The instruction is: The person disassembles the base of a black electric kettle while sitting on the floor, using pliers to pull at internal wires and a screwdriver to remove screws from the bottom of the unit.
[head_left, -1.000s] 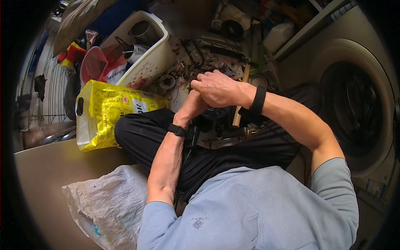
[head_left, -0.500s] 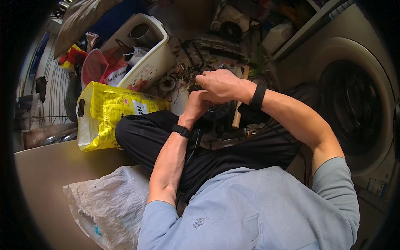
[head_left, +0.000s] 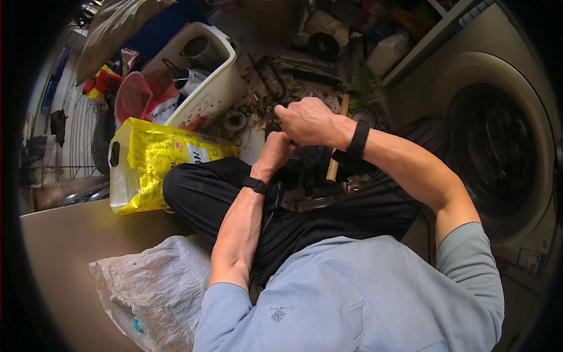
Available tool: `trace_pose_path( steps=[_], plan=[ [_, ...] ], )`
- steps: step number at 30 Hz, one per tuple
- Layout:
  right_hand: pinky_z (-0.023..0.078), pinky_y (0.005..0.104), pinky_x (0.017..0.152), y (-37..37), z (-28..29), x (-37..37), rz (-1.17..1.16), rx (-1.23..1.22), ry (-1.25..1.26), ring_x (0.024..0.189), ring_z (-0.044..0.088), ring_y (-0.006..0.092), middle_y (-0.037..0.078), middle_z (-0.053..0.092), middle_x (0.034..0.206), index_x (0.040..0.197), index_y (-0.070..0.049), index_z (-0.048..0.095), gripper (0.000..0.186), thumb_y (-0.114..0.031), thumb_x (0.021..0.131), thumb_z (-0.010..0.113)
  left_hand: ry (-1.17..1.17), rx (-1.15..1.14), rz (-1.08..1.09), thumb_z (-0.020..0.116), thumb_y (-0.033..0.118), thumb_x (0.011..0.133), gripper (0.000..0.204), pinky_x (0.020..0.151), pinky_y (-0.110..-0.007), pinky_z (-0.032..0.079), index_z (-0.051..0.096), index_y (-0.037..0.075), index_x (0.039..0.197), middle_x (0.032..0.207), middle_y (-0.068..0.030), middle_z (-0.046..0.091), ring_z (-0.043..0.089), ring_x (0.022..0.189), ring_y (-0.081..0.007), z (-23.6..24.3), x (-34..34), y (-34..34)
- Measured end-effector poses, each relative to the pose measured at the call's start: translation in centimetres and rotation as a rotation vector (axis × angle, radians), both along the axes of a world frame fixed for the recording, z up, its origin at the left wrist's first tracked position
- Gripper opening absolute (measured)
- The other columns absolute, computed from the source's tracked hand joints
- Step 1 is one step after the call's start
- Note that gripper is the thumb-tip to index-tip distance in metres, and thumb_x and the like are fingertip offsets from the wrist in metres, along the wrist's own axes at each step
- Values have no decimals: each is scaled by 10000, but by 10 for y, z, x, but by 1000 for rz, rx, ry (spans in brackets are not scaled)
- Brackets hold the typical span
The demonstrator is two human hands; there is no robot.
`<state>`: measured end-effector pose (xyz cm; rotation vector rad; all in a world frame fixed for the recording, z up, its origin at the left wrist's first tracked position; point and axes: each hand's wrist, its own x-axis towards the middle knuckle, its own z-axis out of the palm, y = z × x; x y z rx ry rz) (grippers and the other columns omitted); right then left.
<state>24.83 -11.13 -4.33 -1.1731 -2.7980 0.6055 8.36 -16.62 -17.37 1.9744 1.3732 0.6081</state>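
My left hand point(head_left: 275, 152) and my right hand point(head_left: 309, 121) meet in front of my crossed legs, both with curled fingers. The knuckles hide whatever they pinch; a little of something dark shows beside the fingers. Under the hands lies a black rounded object point(head_left: 306, 159), mostly covered, whose kind I cannot make out. Just right of them a light wooden handle point(head_left: 332, 171) runs away from me, passing behind my right wrist. A black band circles each wrist.
A yellow plastic bag point(head_left: 152, 167) stands by my left knee, below a white bin point(head_left: 218, 88) of containers. Small scraps and tools litter the floor point(head_left: 249, 138) ahead. A washing machine point(head_left: 440, 88) stands at right. Lower left lies a white woven sack point(head_left: 158, 281).
My right hand and forearm have shifted slightly left and down, with the wrist turned a little. The left hand has dipped slightly and stays close to the right.
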Motion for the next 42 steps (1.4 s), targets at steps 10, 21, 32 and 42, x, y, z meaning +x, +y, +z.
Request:
trace_pose_path(
  steps=[10,21,32,42],
  plan=[
    [570,551,814,-1,1,-1,-38,-88,-23,959,719,458,281,718,960,1036,38,645,265,-172,883,694,-137,-56,-14,815,115,858,190,772,-433,574,792,39,1030,973,-235,749,742,935,-408,3,2,-1],
    [572,513,790,-6,13,-3,-97,-44,-78,957,726,435,267,711,993,1044,46,634,276,-182,900,692,-86,-10,-32,819,123,855,164,738,-440,560,792,50,999,932,-235,737,725,889,-423,-16,3,-1],
    [544,553,784,-5,-16,5,-67,-33,238,894,676,487,260,644,1034,1066,10,617,221,-147,918,666,-202,-63,-88,821,115,852,212,796,-446,568,788,59,1054,1002,-220,756,737,986,-401,-11,1,3],
    [571,539,821,-2,-14,3,-69,-45,134,960,698,461,250,666,1060,1087,25,638,292,-143,858,709,-49,-114,-28,803,99,853,215,814,-441,578,790,66,1065,1020,-227,752,721,991,-421,-12,2,4]
  ],
)
